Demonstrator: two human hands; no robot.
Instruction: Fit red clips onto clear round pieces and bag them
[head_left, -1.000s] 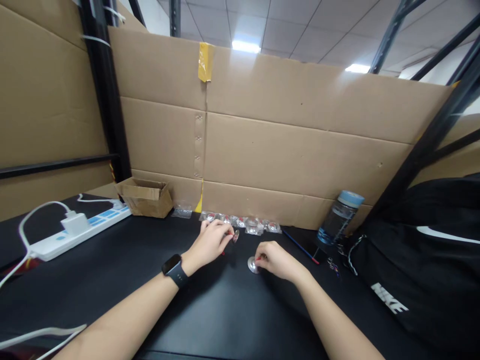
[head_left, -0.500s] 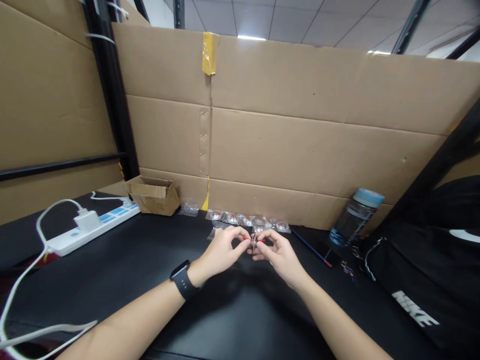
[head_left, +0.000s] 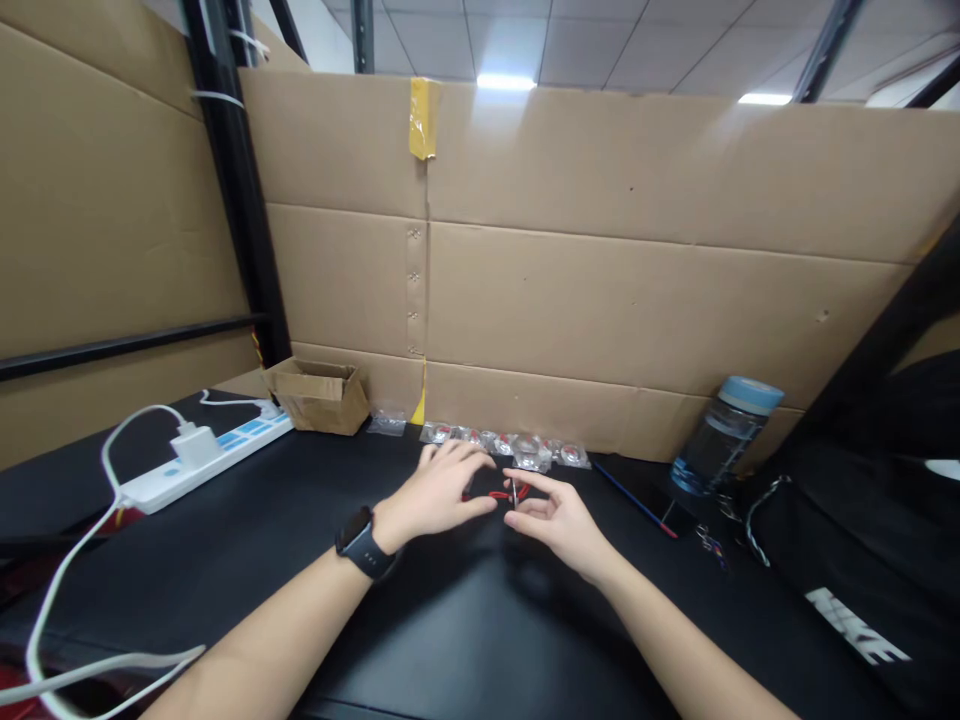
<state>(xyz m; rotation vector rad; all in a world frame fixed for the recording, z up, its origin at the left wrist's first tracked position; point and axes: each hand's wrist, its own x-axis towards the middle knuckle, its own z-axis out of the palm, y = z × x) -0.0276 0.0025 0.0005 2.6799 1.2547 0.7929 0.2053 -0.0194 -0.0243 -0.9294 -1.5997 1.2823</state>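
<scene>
Just beyond fingers [head_left: 536, 483], discs [head_left: 503, 444] in packets [head_left: 533, 463]

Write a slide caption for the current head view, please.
Disc and red cord at the right hand, left hand spread nearby, packets behind.

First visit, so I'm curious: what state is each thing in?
left hand: open, fingers spread
right hand: curled, grip unclear
disc: edge-on
red cord: partly hidden
watch: strapped on
cardboard box: open-topped
bottle: capped
power strip: white plug inserted
clear packets: lined up
ceiling light: lit
</scene>
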